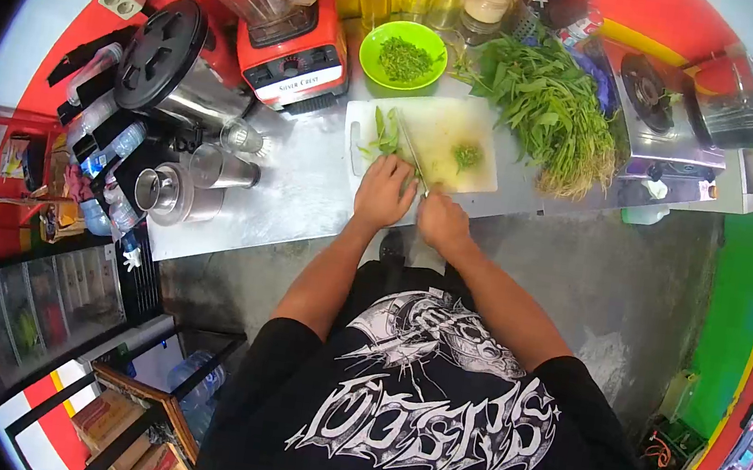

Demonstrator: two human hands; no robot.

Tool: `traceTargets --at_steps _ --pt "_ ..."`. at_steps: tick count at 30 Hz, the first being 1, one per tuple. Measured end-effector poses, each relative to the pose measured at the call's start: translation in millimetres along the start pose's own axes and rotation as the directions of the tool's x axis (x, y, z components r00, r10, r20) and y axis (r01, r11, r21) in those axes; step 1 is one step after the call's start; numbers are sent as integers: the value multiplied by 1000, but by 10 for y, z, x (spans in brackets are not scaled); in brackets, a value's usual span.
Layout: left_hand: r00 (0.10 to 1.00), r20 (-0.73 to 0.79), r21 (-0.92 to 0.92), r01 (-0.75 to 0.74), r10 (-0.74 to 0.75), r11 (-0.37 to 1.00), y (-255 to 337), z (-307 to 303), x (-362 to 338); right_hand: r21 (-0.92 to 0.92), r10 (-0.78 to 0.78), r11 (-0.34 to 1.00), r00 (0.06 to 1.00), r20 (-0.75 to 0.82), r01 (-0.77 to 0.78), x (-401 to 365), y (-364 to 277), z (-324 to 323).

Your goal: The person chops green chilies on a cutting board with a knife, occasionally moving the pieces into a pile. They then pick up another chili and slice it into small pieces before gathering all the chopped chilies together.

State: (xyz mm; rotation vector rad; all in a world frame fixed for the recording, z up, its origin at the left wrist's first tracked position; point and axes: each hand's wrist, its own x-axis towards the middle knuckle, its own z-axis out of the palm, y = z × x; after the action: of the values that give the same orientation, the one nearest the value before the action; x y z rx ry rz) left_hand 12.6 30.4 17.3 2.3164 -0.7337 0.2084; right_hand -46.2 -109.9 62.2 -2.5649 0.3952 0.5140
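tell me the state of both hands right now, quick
Left hand: over the greens on the board; how firmly it grips cannot be told.
Right hand: closed, holding the knife.

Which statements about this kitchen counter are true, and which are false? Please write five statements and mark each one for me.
1. The right hand holds the knife. True.
2. The green bowl holds chopped greens. True.
3. Both hands are inside the green bowl. False: the left hand is at the cutting board, and the right hand is near it with the knife.
4. The leafy bundle lies to the right of the cutting board. True.
5. The leafy bundle has no roots. False: roots show at its near end.
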Motion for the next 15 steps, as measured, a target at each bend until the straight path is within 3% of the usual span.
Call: traceTargets --at_steps 2,4,5,10,12,13,15 --pt "999 -26 -8 -22 22 1000 -12 11 -8 40 -56 998 998 -31 57 29 38 -10" --pt "999 -19 3 -26 26 1000 -14 23 -16 -57 -238 970 970 -42 235 128 22 -73" --pt "999 -19 14 -28 28 1000 -18 30 -5 -5 -166 986 986 -20 166 143 18 -98" --pt "999 -39 -2 -23 23 1000 6 -10 11 -7 -128 992 991 31 129 48 -16 -86" --pt "999 -42 -10 -28 27 1000 -12 -15 28 28 70 997 996 55 -72 21 -45 -37" --pt "999 -36 -9 -19 19 1000 -8 -14 26 -18 -57 998 998 -39 56 13 39 54" --pt "999 -35 7 -16 16 1000 5 -2 7 -52 -142 989 990 -21 141 75 96 19"
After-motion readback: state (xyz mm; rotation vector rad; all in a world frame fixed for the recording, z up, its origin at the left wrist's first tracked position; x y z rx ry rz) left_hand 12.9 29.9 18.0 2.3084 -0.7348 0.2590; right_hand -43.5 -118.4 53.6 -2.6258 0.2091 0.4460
